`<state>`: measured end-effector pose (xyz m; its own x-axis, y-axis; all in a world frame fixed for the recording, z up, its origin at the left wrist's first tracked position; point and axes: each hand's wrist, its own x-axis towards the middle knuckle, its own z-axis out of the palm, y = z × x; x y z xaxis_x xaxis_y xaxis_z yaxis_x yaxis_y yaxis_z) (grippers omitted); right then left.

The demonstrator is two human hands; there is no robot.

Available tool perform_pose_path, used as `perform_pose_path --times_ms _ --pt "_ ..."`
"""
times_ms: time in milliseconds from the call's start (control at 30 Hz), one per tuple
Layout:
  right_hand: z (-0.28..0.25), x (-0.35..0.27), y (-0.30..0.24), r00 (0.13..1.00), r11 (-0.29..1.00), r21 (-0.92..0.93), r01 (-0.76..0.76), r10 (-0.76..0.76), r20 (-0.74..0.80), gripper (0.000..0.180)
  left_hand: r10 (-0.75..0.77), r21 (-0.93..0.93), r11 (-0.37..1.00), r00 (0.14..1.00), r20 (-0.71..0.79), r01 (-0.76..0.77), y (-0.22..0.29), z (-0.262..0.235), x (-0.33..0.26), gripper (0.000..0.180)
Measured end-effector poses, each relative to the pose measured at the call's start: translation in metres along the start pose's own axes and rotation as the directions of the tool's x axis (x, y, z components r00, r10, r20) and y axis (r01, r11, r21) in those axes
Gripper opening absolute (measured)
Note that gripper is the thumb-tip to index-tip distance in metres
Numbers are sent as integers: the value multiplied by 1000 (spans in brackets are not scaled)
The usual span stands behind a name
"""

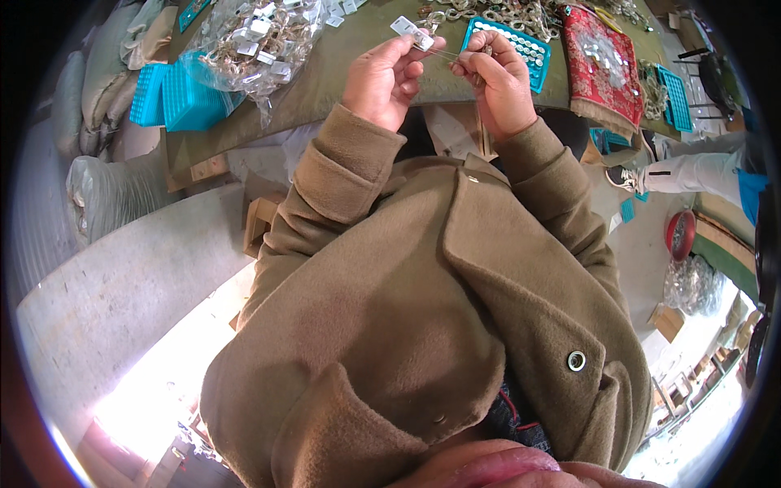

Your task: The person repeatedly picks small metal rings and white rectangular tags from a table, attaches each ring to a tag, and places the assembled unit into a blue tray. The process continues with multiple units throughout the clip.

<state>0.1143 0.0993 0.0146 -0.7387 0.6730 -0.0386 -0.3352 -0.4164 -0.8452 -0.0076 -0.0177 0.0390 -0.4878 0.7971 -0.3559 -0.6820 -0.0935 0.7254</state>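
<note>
Above the table edge my left hand (384,80) is closed, pinching a small white tag (412,34) between thumb and fingers; a pale loop seems to hang by the tag. A thin clear thread (443,54) runs from there across to my right hand (503,83). That hand is closed too, with thumb and forefinger pinched on the thread's other end. Just behind the right hand lies a teal tray (537,63) with rows of round white pieces in its cups.
A clear bag (264,93) of tagged loops lies left on the green table (342,69). Stacked teal trays (192,102) stand beside it. Right are a red patterned cloth (582,37) with small clear pieces and another teal tray (674,99). Someone's leg (691,172) extends nearby.
</note>
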Motion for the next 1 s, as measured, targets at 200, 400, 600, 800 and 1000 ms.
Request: perform_pose_path --times_ms 200,400,600,800,1000 --pt "1 -2 3 994 993 -49 108 -107 22 12 -135 -349 921 982 130 173 5 -1 2 15" --pt "-17 -10 3 950 722 -624 297 -286 121 16 -267 -351 892 958 104 286 -1 4 8 23" --pt "-64 -32 -7 932 513 -815 270 -353 86 15 -245 61 969 966 83 241 -31 14 14 28" --pt "-122 -1 -35 877 233 -965 119 -481 -8 12 -279 259 933 957 78 251 -55 26 16 21" --pt "-132 16 -23 845 -4 -989 145 -519 126 10 -311 301 913 947 77 275 -72 28 22 17"
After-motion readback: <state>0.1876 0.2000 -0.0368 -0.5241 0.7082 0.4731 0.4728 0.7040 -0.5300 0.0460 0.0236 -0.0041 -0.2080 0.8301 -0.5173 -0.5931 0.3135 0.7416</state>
